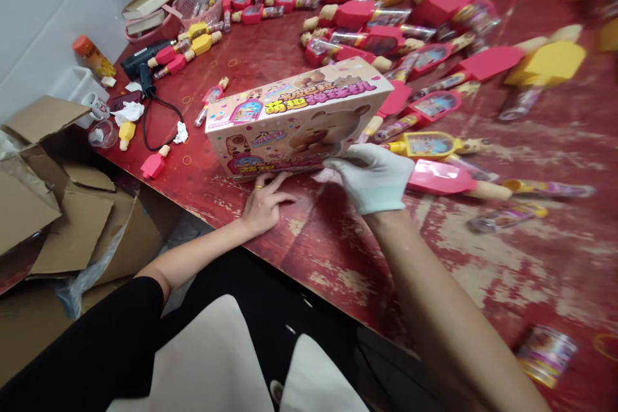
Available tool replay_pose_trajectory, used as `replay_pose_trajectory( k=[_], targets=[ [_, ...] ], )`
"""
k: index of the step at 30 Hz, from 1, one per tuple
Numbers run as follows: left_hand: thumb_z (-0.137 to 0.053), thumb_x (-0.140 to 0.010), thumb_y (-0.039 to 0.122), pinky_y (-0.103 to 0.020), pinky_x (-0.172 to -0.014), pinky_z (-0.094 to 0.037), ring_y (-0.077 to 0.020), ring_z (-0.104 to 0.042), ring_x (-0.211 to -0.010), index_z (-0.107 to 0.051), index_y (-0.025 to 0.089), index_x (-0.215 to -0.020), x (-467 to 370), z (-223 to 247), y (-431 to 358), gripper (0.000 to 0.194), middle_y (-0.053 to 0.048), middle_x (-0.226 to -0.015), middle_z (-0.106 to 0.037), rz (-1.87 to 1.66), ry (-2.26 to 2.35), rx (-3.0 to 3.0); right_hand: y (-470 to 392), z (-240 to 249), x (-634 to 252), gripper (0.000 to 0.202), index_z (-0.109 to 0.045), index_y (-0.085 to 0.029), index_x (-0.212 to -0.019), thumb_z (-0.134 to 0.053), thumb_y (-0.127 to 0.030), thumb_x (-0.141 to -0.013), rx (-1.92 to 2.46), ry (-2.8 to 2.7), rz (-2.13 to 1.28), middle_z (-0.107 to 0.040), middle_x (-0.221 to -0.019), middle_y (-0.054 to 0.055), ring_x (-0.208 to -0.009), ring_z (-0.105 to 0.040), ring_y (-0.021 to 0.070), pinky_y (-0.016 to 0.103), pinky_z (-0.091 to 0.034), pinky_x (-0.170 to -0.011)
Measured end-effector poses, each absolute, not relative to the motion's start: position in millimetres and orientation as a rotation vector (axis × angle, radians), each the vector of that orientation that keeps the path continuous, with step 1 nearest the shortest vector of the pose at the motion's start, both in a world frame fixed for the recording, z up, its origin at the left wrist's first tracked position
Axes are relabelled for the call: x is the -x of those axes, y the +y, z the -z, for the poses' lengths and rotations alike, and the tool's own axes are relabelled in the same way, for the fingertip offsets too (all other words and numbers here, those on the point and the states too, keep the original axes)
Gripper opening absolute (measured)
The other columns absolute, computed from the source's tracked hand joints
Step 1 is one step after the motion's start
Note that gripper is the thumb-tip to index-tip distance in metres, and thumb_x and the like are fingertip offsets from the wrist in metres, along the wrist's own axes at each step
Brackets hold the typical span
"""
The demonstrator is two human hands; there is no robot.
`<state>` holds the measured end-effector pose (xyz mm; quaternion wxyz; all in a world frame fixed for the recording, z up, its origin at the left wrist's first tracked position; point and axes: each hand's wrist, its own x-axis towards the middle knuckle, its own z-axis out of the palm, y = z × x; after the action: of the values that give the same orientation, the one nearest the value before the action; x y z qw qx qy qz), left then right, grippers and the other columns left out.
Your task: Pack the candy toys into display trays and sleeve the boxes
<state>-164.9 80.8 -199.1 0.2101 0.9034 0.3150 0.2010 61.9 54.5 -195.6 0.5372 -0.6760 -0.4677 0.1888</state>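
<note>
A printed cardboard box (299, 125) with a cartoon bear and pink lettering stands on its long edge at the front of the red table. My left hand (263, 206), bare and wearing a ring, rests on the tabletop with fingers spread, its fingertips at the box's lower front edge. In a white glove, my right hand (371, 177) is closed at the box's lower right corner; its fingertips are partly hidden. Just right of the glove lie a pink paddle-shaped toy (441, 177) with a tan handle and a yellow one (429, 143).
Many red and yellow paddle toys (444, 3) cover the table's far side. At the left are a black hot-air gun (145, 61) with its cord, a pink basket (205, 3) and a mug (95, 106). Opened cartons (72, 225) stand beside the table. A shiny wrapped roll (548, 354) lies lower right.
</note>
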Motion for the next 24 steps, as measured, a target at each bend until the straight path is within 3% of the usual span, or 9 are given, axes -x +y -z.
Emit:
replay_pose_trajectory(
  k=[3, 8, 10, 13, 15, 20, 24],
  targets=[
    [-0.043, -0.083, 0.001, -0.050, -0.108, -0.049, -0.0291, -0.045, -0.128, -0.082, 0.022, -0.094, 165.2, 198.0, 79.7, 0.047, -0.003, -0.154, -0.054, -0.508, 0.863, -2.516, 59.3, 191.9, -64.1, 0.018, -0.076, -0.013, -0.086, -0.077, -0.031, -0.082, 1.648, -1.204, -0.350, -0.071, -0.087, 0.010, -0.081, -0.061, 0.0180, 0.032, -0.045, -0.081],
    [-0.037, -0.085, 0.001, -0.049, -0.105, -0.050, -0.0275, -0.048, -0.125, -0.068, 0.024, -0.134, 158.5, 196.7, 72.5, 0.062, -0.003, -0.159, -0.049, -0.459, 0.930, -2.520, 60.8, 183.6, -62.5, 0.026, -0.076, -0.016, -0.089, -0.065, -0.039, -0.092, 1.686, -1.388, -0.152, -0.072, -0.085, 0.010, -0.079, -0.063, 0.0197, 0.031, -0.047, -0.077],
    [-0.039, -0.086, 0.002, -0.049, -0.108, -0.050, -0.0290, -0.046, -0.130, -0.070, 0.022, -0.130, 154.2, 197.1, 70.2, 0.058, -0.004, -0.160, -0.046, -0.446, 0.929, -2.512, 58.1, 183.2, -61.0, 0.027, -0.076, -0.019, -0.092, -0.062, -0.042, -0.094, 1.676, -1.404, -0.163, -0.072, -0.087, 0.010, -0.079, -0.064, 0.0210, 0.032, -0.048, -0.077],
    [-0.041, -0.086, 0.001, -0.049, -0.113, -0.047, -0.0292, -0.045, -0.135, -0.079, 0.020, -0.104, 150.4, 199.3, 71.8, 0.046, -0.004, -0.158, -0.049, -0.490, 0.876, -2.468, 54.7, 185.7, -59.4, 0.025, -0.076, -0.020, -0.092, -0.066, -0.042, -0.092, 1.724, -1.374, -0.168, -0.072, -0.088, 0.009, -0.080, -0.064, 0.0215, 0.033, -0.049, -0.079],
    [-0.039, -0.084, -0.001, -0.050, -0.114, -0.047, -0.0279, -0.049, -0.134, -0.078, 0.020, -0.096, 151.6, 201.5, 75.7, 0.046, -0.005, -0.154, -0.054, -0.535, 0.833, -2.435, 55.0, 189.0, -59.8, 0.023, -0.076, -0.018, -0.090, -0.069, -0.040, -0.091, 1.737, -1.369, -0.148, -0.072, -0.087, 0.010, -0.081, -0.064, 0.0203, 0.032, -0.049, -0.079],
    [-0.033, -0.088, -0.002, -0.049, -0.117, -0.046, -0.0237, -0.054, -0.138, -0.072, 0.016, -0.112, 167.7, 204.3, 80.1, 0.049, -0.011, -0.148, -0.060, -0.641, 0.759, -2.430, 57.7, 193.9, -65.9, 0.020, -0.074, -0.015, -0.089, -0.071, -0.034, -0.090, 1.865, -1.478, -0.151, -0.074, -0.090, 0.010, -0.086, -0.065, 0.0161, 0.029, -0.048, -0.080],
    [-0.034, -0.093, 0.002, -0.044, -0.117, -0.048, -0.0222, -0.053, -0.141, -0.068, 0.015, -0.125, 178.0, 203.6, 71.4, 0.049, -0.012, -0.148, -0.059, -0.603, 0.805, -2.501, 36.1, 166.8, -64.6, 0.026, -0.075, -0.016, -0.088, -0.070, -0.041, -0.090, 2.069, -1.532, -0.105, -0.072, -0.090, 0.013, -0.093, -0.067, 0.0240, 0.039, -0.052, -0.084]
  ],
)
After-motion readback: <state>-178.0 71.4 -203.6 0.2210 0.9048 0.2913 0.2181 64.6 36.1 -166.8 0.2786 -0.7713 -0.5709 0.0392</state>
